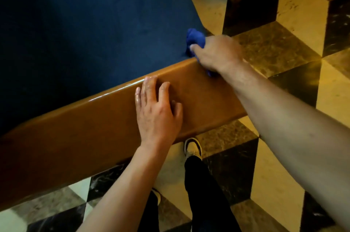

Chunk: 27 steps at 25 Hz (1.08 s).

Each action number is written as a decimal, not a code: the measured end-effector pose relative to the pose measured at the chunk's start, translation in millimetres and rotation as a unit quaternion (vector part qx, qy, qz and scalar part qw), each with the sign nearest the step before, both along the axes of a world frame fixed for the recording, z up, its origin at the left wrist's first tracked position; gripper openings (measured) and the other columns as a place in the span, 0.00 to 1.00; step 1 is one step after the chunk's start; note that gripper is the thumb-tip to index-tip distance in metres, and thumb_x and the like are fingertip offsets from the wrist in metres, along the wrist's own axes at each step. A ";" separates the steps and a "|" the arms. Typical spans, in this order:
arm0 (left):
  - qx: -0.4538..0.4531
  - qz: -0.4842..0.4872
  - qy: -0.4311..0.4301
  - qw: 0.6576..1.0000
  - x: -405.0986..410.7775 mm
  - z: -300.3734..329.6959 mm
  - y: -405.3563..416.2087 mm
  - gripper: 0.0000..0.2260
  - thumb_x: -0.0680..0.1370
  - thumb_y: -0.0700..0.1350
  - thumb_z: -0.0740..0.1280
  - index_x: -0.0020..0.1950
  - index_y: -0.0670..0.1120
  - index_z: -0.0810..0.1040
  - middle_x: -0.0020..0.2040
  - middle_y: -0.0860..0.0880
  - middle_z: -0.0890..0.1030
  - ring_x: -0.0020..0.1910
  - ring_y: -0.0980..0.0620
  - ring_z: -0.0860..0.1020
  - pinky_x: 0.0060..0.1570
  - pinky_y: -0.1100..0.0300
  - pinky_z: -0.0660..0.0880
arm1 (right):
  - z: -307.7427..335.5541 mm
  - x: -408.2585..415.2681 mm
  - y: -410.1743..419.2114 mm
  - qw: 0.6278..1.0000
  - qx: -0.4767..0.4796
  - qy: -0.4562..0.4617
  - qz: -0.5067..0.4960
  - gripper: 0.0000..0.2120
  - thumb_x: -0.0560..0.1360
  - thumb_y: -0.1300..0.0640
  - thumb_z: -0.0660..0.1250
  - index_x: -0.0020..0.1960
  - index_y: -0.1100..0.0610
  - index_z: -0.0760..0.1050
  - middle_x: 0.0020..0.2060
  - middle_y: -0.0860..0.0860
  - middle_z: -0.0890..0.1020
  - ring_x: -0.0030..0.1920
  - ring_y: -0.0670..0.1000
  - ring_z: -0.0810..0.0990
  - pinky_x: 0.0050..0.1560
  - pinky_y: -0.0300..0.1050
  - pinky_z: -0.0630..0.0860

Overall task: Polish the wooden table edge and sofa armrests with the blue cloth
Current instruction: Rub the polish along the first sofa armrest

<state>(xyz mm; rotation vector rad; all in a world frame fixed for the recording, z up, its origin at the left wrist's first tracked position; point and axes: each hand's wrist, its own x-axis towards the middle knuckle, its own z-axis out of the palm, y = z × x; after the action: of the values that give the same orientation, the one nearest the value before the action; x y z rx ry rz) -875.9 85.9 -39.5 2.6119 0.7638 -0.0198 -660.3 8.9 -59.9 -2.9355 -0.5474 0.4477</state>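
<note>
Glossy wood of the sofa armrest [106,118] is being rubbed at its 2 o'clock end by the right hand [217,53], clenched on the blue cloth [195,37], while the left hand [157,110] lies flat, fingers spread; polishing looks midway, the table edge unseen.

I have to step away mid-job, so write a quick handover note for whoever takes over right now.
Right hand: closed on the blue cloth, pressing it on the far end of the wooden armrest, beside the dark blue cushion.
Left hand: flat on the armrest's middle, open, bracing, holding nothing.
Done: cannot tell how much has been wiped; the top edge looks glossy.
Left: the rest of this armrest, any other armrest, the table edge.
</note>
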 end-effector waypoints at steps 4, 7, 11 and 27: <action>-0.008 0.055 0.001 0.998 -33.7 4.7 25.0 0.22 0.76 0.45 0.68 0.69 0.40 0.75 0.75 0.37 0.70 0.77 0.37 0.64 0.76 0.39 0.60 | 2.3 -118.5 25.5 0.976 0.082 -0.053 0.196 0.27 0.79 0.40 0.61 0.70 0.55 0.76 0.69 0.57 0.79 0.71 0.63 0.73 0.74 0.60 0.62; -0.016 0.037 0.017 0.999 -70.7 6.5 38.4 0.24 0.76 0.46 0.67 0.71 0.42 0.73 0.77 0.37 0.67 0.79 0.37 0.61 0.78 0.40 0.58 | -1.6 -174.0 -53.0 0.965 0.089 -0.045 0.244 0.40 0.75 0.57 0.69 0.83 0.49 0.55 0.82 0.51 0.59 0.83 0.58 0.53 0.82 0.58 0.46; 0.002 -0.005 0.017 1.000 -135.8 -0.1 66.4 0.24 0.78 0.48 0.64 0.74 0.44 0.71 0.78 0.37 0.65 0.80 0.38 0.58 0.79 0.41 0.54 | -1.3 -174.7 -100.0 0.989 0.127 -0.054 -0.058 0.36 0.82 0.44 0.63 0.83 0.47 0.48 0.83 0.55 0.57 0.83 0.60 0.51 0.80 0.68 0.48; -0.039 0.304 -0.073 0.949 -461.3 -16.6 265.3 0.14 0.73 0.35 0.60 0.55 0.33 0.77 0.70 0.35 0.73 0.72 0.36 0.70 0.72 0.46 0.68 | -19.7 -504.4 277.4 0.714 0.077 -0.101 0.688 0.33 0.80 0.57 0.59 0.83 0.48 0.54 0.83 0.54 0.54 0.82 0.63 0.52 0.82 0.61 0.48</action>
<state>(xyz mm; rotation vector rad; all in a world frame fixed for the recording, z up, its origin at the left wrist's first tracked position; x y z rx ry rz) -1337.1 351.3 -56.0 2.1709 1.4389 0.3118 -1164.7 286.3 -79.7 -1.8197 -2.5624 0.1131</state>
